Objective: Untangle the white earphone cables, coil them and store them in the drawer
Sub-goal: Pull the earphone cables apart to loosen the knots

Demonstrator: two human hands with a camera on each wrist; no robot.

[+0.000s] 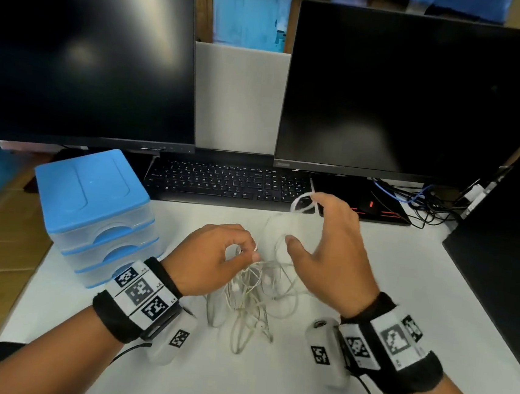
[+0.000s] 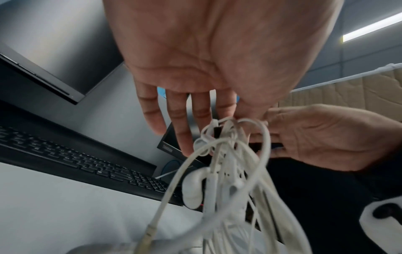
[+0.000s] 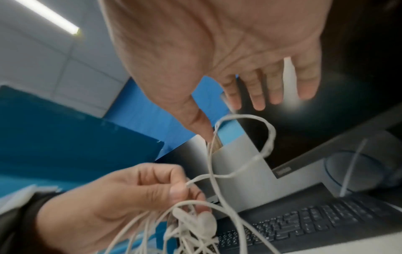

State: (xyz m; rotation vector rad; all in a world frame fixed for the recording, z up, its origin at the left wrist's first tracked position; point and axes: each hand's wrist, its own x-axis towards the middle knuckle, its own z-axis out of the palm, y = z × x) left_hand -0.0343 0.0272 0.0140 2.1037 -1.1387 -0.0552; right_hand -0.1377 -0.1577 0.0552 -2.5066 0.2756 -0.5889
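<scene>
A tangle of white earphone cables (image 1: 252, 294) (image 2: 226, 171) (image 3: 191, 223) hangs from my left hand down onto the white table (image 1: 416, 307), earbuds mixed into the knot. My left hand (image 1: 251, 253) (image 3: 185, 189) pinches the top of the tangle between thumb and forefinger. My right hand (image 1: 304, 220) (image 3: 226, 116) is raised just right of it with fingers spread and straight. One cable loop (image 1: 302, 202) (image 3: 267, 135) is draped over its fingertips near the keyboard. A small drawer unit (image 1: 92, 209) with a blue lid stands at the left, its drawers closed.
A black keyboard (image 1: 228, 184) lies behind the hands, under two dark monitors (image 1: 85, 53) (image 1: 421, 94). A mouse (image 1: 369, 205) sits on a black mat at the back right beside loose wires (image 1: 423, 200). A dark panel (image 1: 506, 268) borders the table's right side.
</scene>
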